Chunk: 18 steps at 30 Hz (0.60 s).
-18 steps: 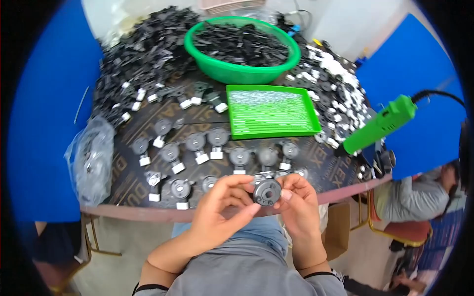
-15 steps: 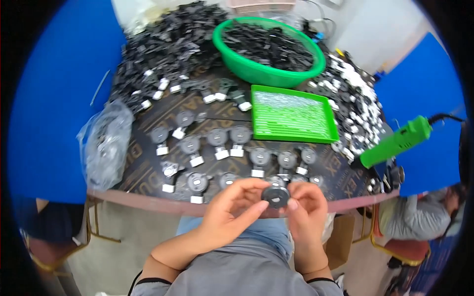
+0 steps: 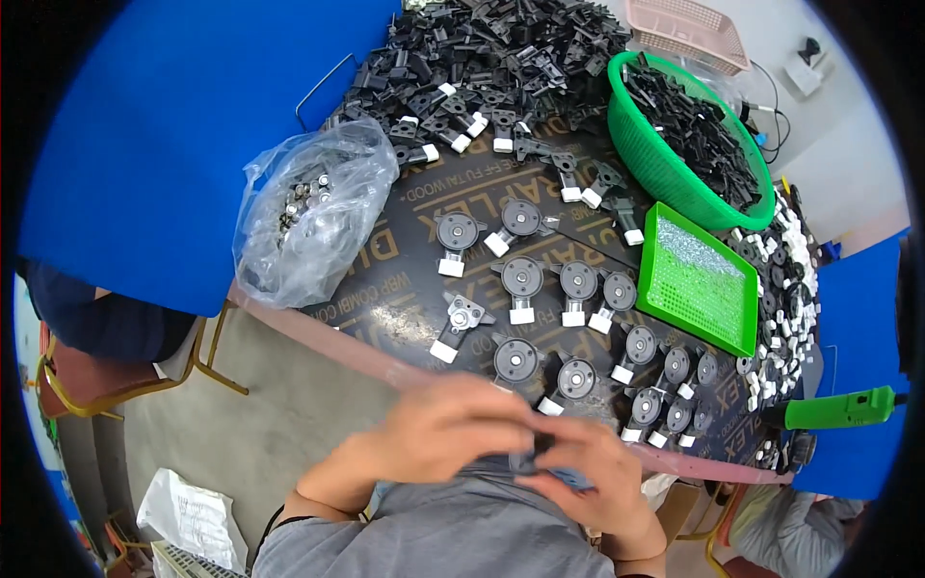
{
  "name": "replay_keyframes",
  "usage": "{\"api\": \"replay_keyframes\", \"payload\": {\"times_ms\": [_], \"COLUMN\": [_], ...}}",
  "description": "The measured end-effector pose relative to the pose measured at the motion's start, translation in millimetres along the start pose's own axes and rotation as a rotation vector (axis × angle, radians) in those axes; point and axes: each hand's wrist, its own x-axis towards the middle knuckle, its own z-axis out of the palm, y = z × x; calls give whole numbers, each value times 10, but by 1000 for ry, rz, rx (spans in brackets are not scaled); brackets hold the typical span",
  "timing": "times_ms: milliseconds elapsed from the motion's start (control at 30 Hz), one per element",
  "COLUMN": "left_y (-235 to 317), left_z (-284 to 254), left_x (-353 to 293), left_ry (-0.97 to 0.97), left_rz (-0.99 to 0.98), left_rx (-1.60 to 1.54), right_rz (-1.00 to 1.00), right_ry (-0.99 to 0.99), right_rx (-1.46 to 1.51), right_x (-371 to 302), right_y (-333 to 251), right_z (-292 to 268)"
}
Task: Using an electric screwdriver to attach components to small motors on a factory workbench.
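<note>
My left hand (image 3: 448, 424) and my right hand (image 3: 599, 472) meet just off the table's near edge, in front of my body. Both are blurred, with curled fingers closed around a black round part (image 3: 541, 447), of which only a dark sliver shows. Just beyond them on the table lie several grey-black discs on brackets with white end pieces, such as one disc assembly (image 3: 516, 359) and another disc assembly (image 3: 576, 379). Left of these sits a bracket without a disc (image 3: 463, 316), its round metal centre exposed.
A clear bag (image 3: 318, 222) of small metal parts lies at the left. Black brackets (image 3: 501, 58) are heaped at the back. To the right are a green basket (image 3: 636, 144), a green tray (image 3: 650, 279), loose white pieces (image 3: 790, 289) and a green corded tool (image 3: 838, 409).
The view has turned left, so the table's contents appear farther right. My hands have moved lower against my body, and the black round part is now mostly covered by fingers.
</note>
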Motion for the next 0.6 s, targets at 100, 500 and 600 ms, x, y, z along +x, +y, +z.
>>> {"api": "replay_keyframes", "payload": {"times_ms": [100,500,600], "left_y": [-152,-446,-482], "left_z": [-359,-564,-553], "left_x": [24,-16,-15], "left_ry": [153,-9,-13], "left_rz": [-209,-504,-471], "left_rx": [108,312,308], "right_rz": [-41,-162,-220], "right_ry": [97,-222,-299], "right_rx": [-69,-266,-303], "right_x": [335,1019,898], "right_y": [81,202,247], "right_z": [54,209,360]}}
